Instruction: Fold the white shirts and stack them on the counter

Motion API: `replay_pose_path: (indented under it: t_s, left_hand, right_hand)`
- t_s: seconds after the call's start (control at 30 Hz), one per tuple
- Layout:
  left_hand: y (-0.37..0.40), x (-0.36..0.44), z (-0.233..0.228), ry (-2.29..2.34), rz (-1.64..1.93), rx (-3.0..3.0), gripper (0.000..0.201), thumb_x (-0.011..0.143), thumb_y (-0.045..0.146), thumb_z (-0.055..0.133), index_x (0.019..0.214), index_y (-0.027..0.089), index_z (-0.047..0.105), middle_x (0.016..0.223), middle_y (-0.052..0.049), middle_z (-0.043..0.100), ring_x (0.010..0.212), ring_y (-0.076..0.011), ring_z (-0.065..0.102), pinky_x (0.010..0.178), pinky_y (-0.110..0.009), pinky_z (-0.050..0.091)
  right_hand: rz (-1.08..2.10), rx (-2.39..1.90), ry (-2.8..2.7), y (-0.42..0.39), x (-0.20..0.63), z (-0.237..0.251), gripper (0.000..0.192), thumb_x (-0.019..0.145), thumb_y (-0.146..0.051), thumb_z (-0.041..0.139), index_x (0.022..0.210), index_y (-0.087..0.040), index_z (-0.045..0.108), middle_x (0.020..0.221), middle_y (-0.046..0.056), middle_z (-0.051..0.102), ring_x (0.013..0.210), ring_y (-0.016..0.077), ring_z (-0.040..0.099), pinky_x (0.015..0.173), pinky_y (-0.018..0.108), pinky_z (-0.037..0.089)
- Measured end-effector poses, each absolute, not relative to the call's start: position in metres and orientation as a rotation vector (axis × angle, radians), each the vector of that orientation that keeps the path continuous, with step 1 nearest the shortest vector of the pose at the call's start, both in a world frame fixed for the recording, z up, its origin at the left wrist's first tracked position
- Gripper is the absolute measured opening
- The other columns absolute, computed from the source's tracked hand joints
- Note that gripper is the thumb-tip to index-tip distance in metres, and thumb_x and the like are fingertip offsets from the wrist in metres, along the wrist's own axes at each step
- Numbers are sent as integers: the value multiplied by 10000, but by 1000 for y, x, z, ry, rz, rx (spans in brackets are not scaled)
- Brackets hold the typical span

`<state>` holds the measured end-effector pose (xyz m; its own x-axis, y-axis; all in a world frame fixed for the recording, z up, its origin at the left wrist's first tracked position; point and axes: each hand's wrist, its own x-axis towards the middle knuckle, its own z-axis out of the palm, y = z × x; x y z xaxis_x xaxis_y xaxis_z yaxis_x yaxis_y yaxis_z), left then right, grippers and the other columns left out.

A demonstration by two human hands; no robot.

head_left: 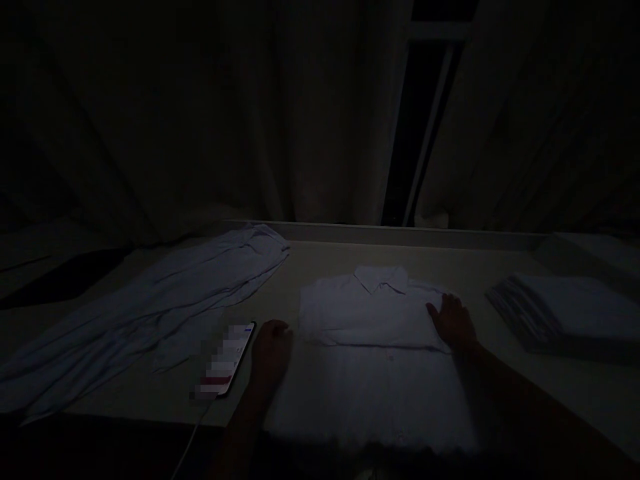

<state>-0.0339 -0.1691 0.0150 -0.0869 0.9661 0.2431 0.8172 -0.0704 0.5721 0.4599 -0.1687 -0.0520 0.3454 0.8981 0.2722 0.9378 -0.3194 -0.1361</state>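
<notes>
Lying flat on the pale table [310,263], a white shirt [375,347] sits front up with its collar [381,277] at the far end and its lower hem hanging toward the near edge; the sleeves look folded in over the chest, making a crease across the middle. The right hand [454,321] rests on the right edge of that folded part, fingers spread and pressed flat on the cloth, gripping nothing. The left hand [273,350] is down just beside the left edge of the shirt, between it and a phone [227,361]; the light is too dim to tell whether its fingers are curled over the cloth edge or simply resting on the table, so its grip cannot be told. The phone lies face up with its screen lit, and a thin white cable [193,437] runs from its near end off the front of the table. Farther left a second light garment [145,310] is spread out loose and wrinkled, well apart from the shirt. At the right side a stack of folded pale cloth [565,313] sits near the table's far corner. Behind the table hang dark curtains [210,113] with a narrow gap showing a window frame [430,113].
</notes>
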Motion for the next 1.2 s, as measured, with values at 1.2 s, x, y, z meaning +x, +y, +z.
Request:
replay_pose_path:
  t_s: [1.2]
  left_hand:
    - [-64, 25, -19, 1830, 246, 2790, 707, 905, 637, 268, 1493, 245, 261, 1561, -129, 251, 1418, -345, 241, 1085, -544, 248]
  right_hand:
    - [-93, -2152, -2092, -180, 476, -21, 804, 898, -713, 132, 1525, -211, 175, 1577, 87, 186, 1446, 287, 135, 1153, 488, 121]
